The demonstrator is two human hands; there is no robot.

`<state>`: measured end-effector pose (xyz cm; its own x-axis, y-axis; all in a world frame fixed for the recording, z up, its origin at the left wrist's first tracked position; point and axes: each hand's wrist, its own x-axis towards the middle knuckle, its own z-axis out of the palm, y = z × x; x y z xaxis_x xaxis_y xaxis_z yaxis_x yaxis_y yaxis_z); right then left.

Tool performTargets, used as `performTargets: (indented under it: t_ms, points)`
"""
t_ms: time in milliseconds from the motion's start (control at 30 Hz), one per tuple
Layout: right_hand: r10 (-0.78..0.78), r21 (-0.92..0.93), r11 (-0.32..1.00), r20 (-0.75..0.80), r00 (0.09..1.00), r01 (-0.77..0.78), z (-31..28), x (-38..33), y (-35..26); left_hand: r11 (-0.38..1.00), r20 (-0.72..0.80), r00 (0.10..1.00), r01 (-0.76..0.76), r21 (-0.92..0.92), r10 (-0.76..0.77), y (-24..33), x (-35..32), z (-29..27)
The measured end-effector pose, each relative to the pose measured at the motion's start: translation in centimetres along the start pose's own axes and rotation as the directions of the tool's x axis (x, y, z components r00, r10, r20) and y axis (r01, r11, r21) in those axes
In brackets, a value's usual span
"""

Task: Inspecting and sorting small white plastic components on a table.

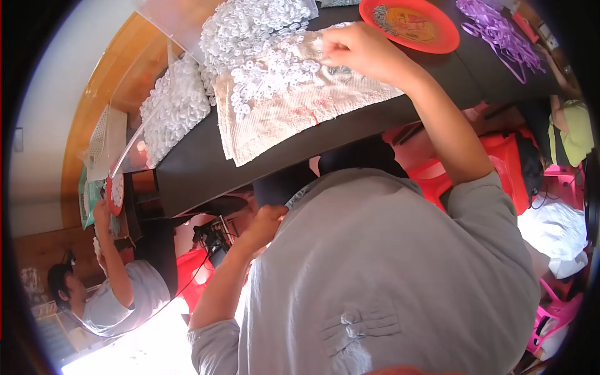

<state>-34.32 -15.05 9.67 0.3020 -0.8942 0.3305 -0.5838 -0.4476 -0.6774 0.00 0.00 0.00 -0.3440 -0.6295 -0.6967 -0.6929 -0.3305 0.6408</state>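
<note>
My right hand (357, 52) hangs over the far right part of a pale towel (275, 134), its fingers curled in; whatever they hold is hidden. Beneath and beside it lie small grey metal-looking pieces (340, 70). Loose small white plastic pieces with holes (269, 81) are spread over the towel's left half. Low at my waist, my left hand (265, 224) is closed against the edge of my grey shirt (375, 250). A light patterned strip (296, 199) shows just beyond its fingers; I cannot make out what it grips.
A large heap of white pieces (240, 31) stands behind the towel, with another heap (175, 106) to its left. On the dark table (206, 181) are an orange-red plate (437, 34) holding grey pieces and purple ribbon (500, 40). Another person (128, 281) works at the left.
</note>
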Motion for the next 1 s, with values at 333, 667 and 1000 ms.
performTargets:
  t_ms: [333,667,1000]
  points:
    - [-0.217,-0.509,0.837,0.03,0.976,0.202,1.3,-3.2,2.7,0.986,0.157,0.988,0.025,-0.165,0.002,-0.5,0.2,0.2]
    - [-0.266,-0.575,0.786,0.018,0.964,0.228,2.8,-3.5,3.2,0.884,0.069,0.976,-0.215,0.415,0.206,-1.8,1.7,3.2]
    - [-0.471,-0.445,0.844,-0.348,0.81,0.299,5.0,-4.0,3.9,0.684,-0.053,0.766,-0.539,0.491,0.641,-5.0,1.5,4.9]
